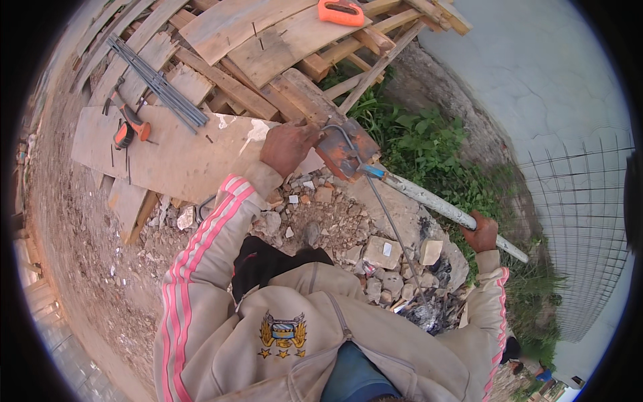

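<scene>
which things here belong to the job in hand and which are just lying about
Apparently in use:
- bent metal rod, crossing the rusty plate
- white pipe, gripped by the right hand

The left hand is near the rod's bend.

Apparently just lying about:
- hammer
- tape measure
- orange handle
- grey rods, possibly spare stock
- rubble

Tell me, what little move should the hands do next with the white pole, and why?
Perhaps nudge the white pole slightly, with the left hand steady: the right hand grips the pole, its blue end seems to meet the bent rod by the rusty plate, and the left hand is beside the rod's curve.
</scene>
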Demonstrator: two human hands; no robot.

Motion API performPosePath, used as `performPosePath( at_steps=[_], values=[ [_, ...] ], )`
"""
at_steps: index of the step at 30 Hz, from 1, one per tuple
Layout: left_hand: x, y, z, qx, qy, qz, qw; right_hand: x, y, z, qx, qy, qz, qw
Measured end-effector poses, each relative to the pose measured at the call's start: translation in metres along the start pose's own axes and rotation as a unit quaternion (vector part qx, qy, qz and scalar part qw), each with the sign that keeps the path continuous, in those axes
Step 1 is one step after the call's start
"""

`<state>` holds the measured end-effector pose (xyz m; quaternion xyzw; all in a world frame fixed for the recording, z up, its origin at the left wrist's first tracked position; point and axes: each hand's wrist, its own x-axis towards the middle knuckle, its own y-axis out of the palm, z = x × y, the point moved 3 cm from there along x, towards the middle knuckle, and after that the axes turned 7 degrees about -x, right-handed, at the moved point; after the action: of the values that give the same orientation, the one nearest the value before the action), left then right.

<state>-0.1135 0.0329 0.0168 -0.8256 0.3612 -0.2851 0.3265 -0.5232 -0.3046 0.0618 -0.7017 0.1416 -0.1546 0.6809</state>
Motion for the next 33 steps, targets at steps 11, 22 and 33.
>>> performPosePath(
  at_steps=[11,22,33],
  values=[
    [0.002,0.000,-0.001,-0.003,0.009,-0.009,1.000,0.083,0.029,-0.057,-0.051,-0.047,0.040,0.997],
    [0.002,-0.004,-0.006,0.018,0.002,0.013,1.000,0.098,0.052,-0.057,-0.006,-0.065,0.016,0.998],
    [0.005,0.001,0.002,-0.003,0.021,0.014,1.000,0.068,0.056,-0.051,-0.054,0.009,0.008,0.998]
  ],
)
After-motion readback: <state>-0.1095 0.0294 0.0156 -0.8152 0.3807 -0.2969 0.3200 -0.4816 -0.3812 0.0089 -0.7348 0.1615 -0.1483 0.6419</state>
